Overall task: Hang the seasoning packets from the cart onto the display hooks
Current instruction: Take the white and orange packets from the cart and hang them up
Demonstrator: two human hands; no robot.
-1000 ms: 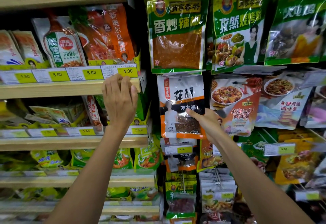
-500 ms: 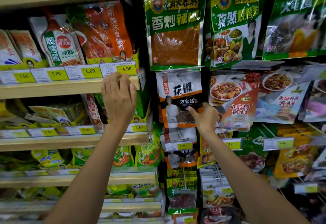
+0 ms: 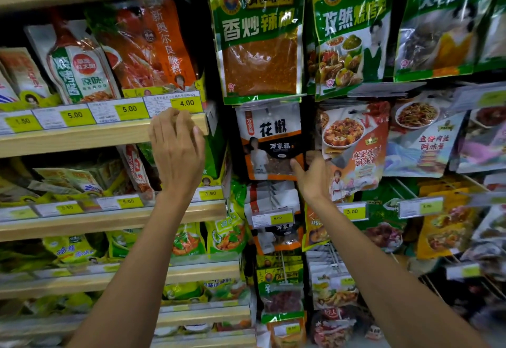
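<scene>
Packet at hook, release pending

Right hand [image 3: 312,176] kept a pinch grip on the lower corner of the peppercorn packet [image 3: 269,139], which hung below the green chili bag [image 3: 257,33]. Hook seating couldn't be told. Left hand [image 3: 178,150] curled over the shelf edge [image 3: 109,137]. Cart out of view, remaining packets unknown.

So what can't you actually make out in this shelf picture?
All in the head view:
- Hook carrying the white-and-orange peppercorn packet: lost under the green chilli packet above.
- Right hand fingers: behind that packet, only the thumb shows.
- Left hand fingertips: curled out of sight at the wooden shelf edge.
- Cart: outside the frame.
- Lower-right price tags: blurred.
</scene>
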